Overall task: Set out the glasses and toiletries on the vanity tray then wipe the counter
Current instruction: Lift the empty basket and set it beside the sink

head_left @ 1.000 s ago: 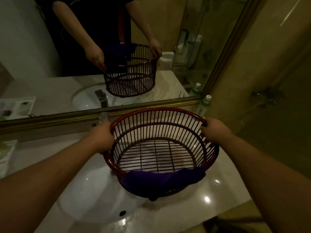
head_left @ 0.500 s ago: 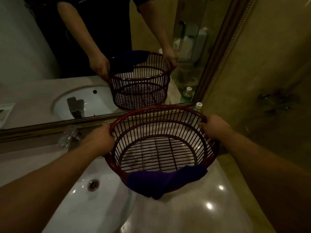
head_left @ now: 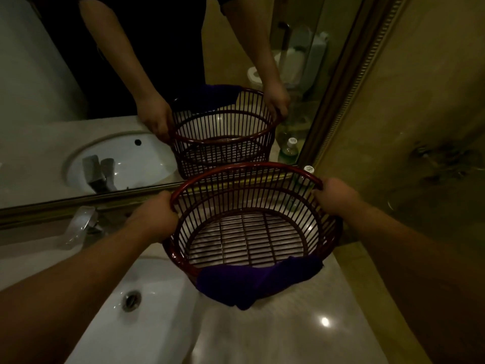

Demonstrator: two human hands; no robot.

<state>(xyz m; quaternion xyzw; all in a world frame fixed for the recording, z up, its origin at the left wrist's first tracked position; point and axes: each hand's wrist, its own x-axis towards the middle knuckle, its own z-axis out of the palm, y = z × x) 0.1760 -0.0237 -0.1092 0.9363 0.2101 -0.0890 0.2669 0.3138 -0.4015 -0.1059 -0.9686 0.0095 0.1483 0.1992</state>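
A dark red slatted basket (head_left: 183,248) sits at the middle of the view, over the marble counter (head_left: 288,329) just right of the sink. I cannot tell if it touches the counter. My left hand (head_left: 154,216) grips its left rim and my right hand (head_left: 334,197) grips its right rim. A purple cloth (head_left: 252,279) hangs over the basket's near rim. Nothing else lies inside the basket. A plastic bottle with a white cap (head_left: 308,170) stands behind the basket against the mirror frame, mostly hidden by the slats.
A white sink (head_left: 147,319) with a metal drain (head_left: 131,300) lies at lower left, its chrome faucet (head_left: 81,224) behind it. The gold-framed mirror (head_left: 78,200) runs along the back. A tiled wall (head_left: 420,127) closes the right side.
The basket, held by both hands, has shifted right, from over the sink toward the counter's right part near the bottle. The view has turned with it.
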